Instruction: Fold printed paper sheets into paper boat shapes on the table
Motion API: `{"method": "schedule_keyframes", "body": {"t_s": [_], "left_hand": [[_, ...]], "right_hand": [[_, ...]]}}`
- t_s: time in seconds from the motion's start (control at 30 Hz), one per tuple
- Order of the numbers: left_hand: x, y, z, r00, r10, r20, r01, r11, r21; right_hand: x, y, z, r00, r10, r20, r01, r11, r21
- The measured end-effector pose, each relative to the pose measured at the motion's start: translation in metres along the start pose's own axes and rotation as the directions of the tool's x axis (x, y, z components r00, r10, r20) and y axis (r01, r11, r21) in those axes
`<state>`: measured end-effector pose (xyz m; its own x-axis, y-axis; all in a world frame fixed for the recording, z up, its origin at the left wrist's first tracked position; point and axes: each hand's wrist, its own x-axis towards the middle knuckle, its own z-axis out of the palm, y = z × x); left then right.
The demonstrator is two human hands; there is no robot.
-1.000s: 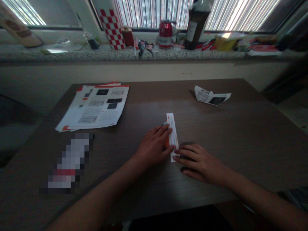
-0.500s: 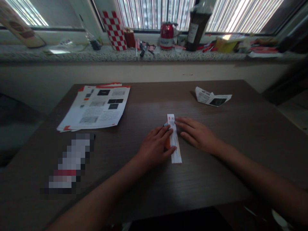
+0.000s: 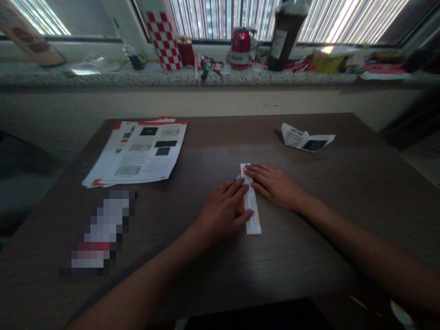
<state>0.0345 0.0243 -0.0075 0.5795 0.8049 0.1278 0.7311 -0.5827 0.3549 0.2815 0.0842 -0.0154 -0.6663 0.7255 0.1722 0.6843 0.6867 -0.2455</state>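
Note:
A narrow folded paper strip (image 3: 253,222), white with printing, lies lengthwise on the table in front of me. Along its left side a bit of orange paper shows, partly covered by my fingers. My left hand (image 3: 223,206) rests on the strip from the left, fingers outstretched and thumb on its lower part. From the right, my right hand (image 3: 275,183) lays its fingertips on the upper part, fingers extended and nearly flat. Both hands press on the paper without gripping it.
A stack of printed sheets (image 3: 144,151) lies at the back left of the dark wooden table (image 3: 213,142). Before it is a blurred-out oblong object (image 3: 99,229). A folded paper boat (image 3: 305,140) stands at the back right. The windowsill (image 3: 165,79) holds a red can (image 3: 239,48) and other items.
My right hand has shifted left from beside the strip, and its fingertips now lie over the upper part. My left hand stays in place on the paper.

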Motion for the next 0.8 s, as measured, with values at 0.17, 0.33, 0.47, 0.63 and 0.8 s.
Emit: {"method": "schedule_keyframes", "body": {"t_s": [0.17, 0.33, 0.47, 0.63, 0.8], "left_hand": [[0.0002, 0.0013, -0.0015, 1.000, 0.002, 0.009, -0.002, 1.000, 0.007], [0.0004, 0.0008, -0.0014, 1.000, 0.003, 0.007, -0.003, 1.000, 0.000], [0.0006, 0.0009, -0.0021, 1.000, 0.007, 0.001, -0.007, 1.000, -0.005], [0.0006, 0.0013, -0.0013, 1.000, 0.005, -0.003, -0.005, 1.000, -0.005], [0.0007, 0.0006, 0.0002, 1.000, 0.001, 0.002, -0.001, 1.000, -0.011]], "right_hand": [[0.0001, -0.0012, 0.0012, 1.000, 0.011, -0.008, -0.011, 1.000, -0.011], [0.0001, -0.0028, 0.0005, 1.000, 0.009, -0.013, -0.009, 1.000, -0.013], [0.0001, -0.0024, 0.0009, 1.000, 0.018, -0.007, -0.018, 1.000, -0.018], [-0.0004, -0.0018, 0.0015, 1.000, 0.018, -0.004, -0.018, 1.000, -0.013], [-0.0004, -0.0031, 0.0005, 1.000, 0.022, -0.002, -0.022, 1.000, -0.018]]}}
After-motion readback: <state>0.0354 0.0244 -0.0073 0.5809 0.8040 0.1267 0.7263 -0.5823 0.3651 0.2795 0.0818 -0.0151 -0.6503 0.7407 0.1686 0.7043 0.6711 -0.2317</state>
